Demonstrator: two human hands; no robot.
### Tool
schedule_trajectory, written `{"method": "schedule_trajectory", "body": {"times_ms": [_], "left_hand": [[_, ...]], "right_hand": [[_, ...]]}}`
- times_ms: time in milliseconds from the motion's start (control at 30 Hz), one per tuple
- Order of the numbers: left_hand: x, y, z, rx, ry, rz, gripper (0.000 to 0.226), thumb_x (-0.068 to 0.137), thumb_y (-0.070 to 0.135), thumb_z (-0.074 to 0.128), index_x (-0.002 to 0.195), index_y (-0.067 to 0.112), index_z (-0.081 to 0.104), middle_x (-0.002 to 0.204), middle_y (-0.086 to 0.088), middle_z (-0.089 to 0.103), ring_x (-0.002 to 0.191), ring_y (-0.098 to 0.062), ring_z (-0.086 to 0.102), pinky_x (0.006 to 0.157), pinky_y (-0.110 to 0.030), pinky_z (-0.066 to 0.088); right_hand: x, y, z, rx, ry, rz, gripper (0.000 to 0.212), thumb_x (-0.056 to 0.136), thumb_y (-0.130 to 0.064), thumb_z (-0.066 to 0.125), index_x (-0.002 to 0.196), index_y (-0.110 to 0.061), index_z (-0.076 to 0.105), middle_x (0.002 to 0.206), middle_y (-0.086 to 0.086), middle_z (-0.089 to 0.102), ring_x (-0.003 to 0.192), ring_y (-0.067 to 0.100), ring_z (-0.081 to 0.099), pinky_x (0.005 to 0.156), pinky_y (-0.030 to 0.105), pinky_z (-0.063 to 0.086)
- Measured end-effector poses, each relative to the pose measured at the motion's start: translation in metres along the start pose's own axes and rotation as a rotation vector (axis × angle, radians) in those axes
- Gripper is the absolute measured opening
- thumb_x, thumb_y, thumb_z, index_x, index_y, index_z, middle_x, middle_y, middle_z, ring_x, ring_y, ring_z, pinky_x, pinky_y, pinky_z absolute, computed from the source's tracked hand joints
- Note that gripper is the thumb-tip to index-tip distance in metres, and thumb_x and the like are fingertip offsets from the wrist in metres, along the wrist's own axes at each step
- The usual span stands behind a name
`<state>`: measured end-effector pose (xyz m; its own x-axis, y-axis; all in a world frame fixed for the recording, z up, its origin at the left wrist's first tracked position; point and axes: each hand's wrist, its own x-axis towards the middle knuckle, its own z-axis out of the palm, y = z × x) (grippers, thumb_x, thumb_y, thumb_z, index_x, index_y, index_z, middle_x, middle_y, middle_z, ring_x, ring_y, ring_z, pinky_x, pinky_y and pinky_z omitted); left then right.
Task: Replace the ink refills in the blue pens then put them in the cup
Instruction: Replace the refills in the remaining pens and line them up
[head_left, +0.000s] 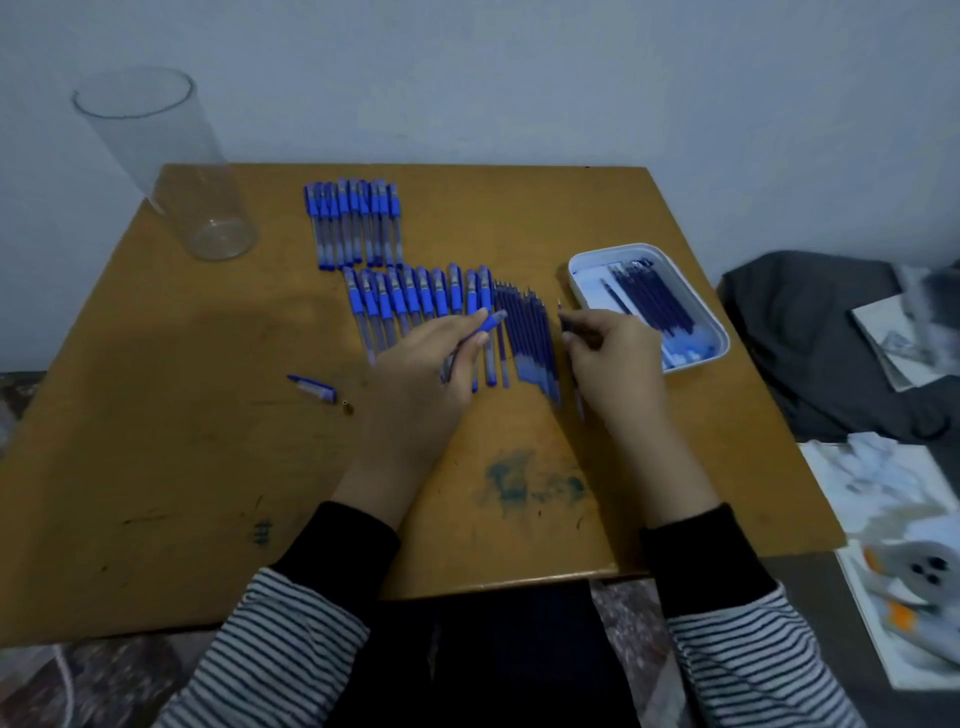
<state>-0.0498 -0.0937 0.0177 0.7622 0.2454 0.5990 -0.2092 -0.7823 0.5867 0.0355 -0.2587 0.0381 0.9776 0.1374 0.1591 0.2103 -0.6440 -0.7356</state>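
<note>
My left hand (421, 374) grips an uncapped blue pen barrel (488, 323), its open front end pointing right. My right hand (613, 358) pinches a thin dark ink refill (563, 319) with its tip up, just right of the barrel and apart from it. Two rows of capped blue pens lie on the wooden table (208, 415): a far row (356, 223) and a near row (415, 301). Loose refills (530, 338) lie between my hands. A tall clear cup (171, 166) stands at the far left with nothing in it. A blue pen cap (311, 387) and a small brass tip (347, 408) lie at the left.
A white tray (717, 332) holding several refills sits right of my right hand. Dark cloth (810, 338) and printed papers (893, 519) lie off the table's right edge. A blue-green ink stain (524, 483) marks the table near its front edge.
</note>
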Motion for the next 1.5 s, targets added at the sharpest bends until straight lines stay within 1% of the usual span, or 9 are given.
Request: {"method": "schedule_trajectory", "body": {"times_ms": [167,267,633,800,867,967,1133,1300,1500], "left_hand": [[-0.002,0.0,0.001,0.011,-0.025,-0.013,0.027,0.096,0.015,0.067,0.122,0.009,0.071,0.11,-0.004,0.075,0.106,-0.009,0.061,0.088,-0.006,0.042],[-0.002,0.0,0.001,0.021,-0.035,-0.012,0.027,0.096,0.015,0.067,0.122,0.009,0.071,0.11,-0.004,0.075,0.108,-0.009,0.06,0.089,0.0,0.038],[0.0,-0.001,0.004,-0.001,-0.039,-0.006,0.026,0.097,0.017,0.066,0.121,0.01,0.072,0.108,-0.002,0.075,0.099,-0.007,0.067,0.088,-0.012,0.049],[0.004,0.004,0.01,-0.04,-0.006,0.007,0.026,0.095,0.012,0.068,0.119,0.006,0.072,0.109,0.006,0.07,0.106,0.004,0.055,0.094,-0.001,0.041],[0.006,0.004,0.017,-0.084,0.001,0.024,0.026,0.095,0.012,0.068,0.12,0.005,0.072,0.108,0.001,0.072,0.104,0.001,0.059,0.093,-0.007,0.046],[0.007,0.002,0.028,-0.094,0.014,0.061,0.026,0.094,0.013,0.069,0.117,0.005,0.073,0.105,-0.006,0.076,0.097,-0.009,0.068,0.088,-0.02,0.055],[0.011,0.01,0.039,-0.117,0.062,0.113,0.021,0.089,0.005,0.075,0.11,0.001,0.075,0.098,-0.008,0.076,0.091,-0.01,0.068,0.086,-0.012,0.051],[0.009,0.013,0.04,-0.103,-0.005,0.107,0.024,0.09,0.006,0.073,0.114,0.003,0.074,0.101,-0.006,0.075,0.097,-0.008,0.064,0.088,-0.005,0.046],[0.009,0.014,0.04,-0.109,-0.026,0.089,0.025,0.091,0.008,0.073,0.116,0.006,0.073,0.104,-0.004,0.075,0.1,0.0,0.061,0.092,-0.007,0.046]], "right_hand": [[-0.005,-0.004,0.012,-0.14,0.038,-0.063,0.023,0.095,0.0,0.054,0.11,0.0,0.072,0.103,0.017,0.072,0.097,0.029,0.065,0.083,0.03,0.048],[-0.003,-0.001,0.019,-0.212,0.039,-0.081,0.019,0.095,-0.003,0.054,0.102,0.002,0.071,0.099,0.018,0.069,0.092,0.031,0.063,0.078,0.037,0.05],[-0.004,0.005,0.016,-0.187,0.033,-0.12,0.024,0.097,-0.009,0.056,0.116,-0.005,0.071,0.108,0.012,0.071,0.101,0.024,0.063,0.082,0.02,0.041],[-0.007,0.003,-0.006,-0.023,0.106,-0.123,0.021,0.095,-0.014,0.061,0.111,-0.009,0.074,0.102,0.001,0.074,0.091,0.008,0.063,0.082,0.014,0.044],[-0.002,0.007,-0.018,0.053,0.119,-0.101,0.02,0.094,-0.015,0.063,0.11,-0.013,0.074,0.102,-0.003,0.073,0.091,0.004,0.063,0.083,0.013,0.047],[0.01,0.018,-0.038,0.036,0.128,-0.078,0.022,0.094,-0.014,0.063,0.114,-0.012,0.072,0.103,-0.006,0.071,0.092,0.004,0.063,0.078,0.003,0.043],[0.033,0.036,-0.058,-0.15,0.032,-0.006,0.021,0.092,-0.013,0.065,0.11,-0.011,0.074,0.106,0.003,0.073,0.098,0.014,0.066,0.088,0.019,0.047],[0.045,0.043,-0.054,-0.296,-0.056,0.019,0.017,0.091,-0.017,0.064,0.105,-0.017,0.074,0.103,0.0,0.073,0.1,0.016,0.064,0.087,0.037,0.054],[0.049,0.045,-0.052,-0.333,-0.1,0.023,0.013,0.091,-0.02,0.068,0.101,-0.02,0.076,0.096,-0.002,0.073,0.094,0.015,0.065,0.082,0.034,0.056]]}}
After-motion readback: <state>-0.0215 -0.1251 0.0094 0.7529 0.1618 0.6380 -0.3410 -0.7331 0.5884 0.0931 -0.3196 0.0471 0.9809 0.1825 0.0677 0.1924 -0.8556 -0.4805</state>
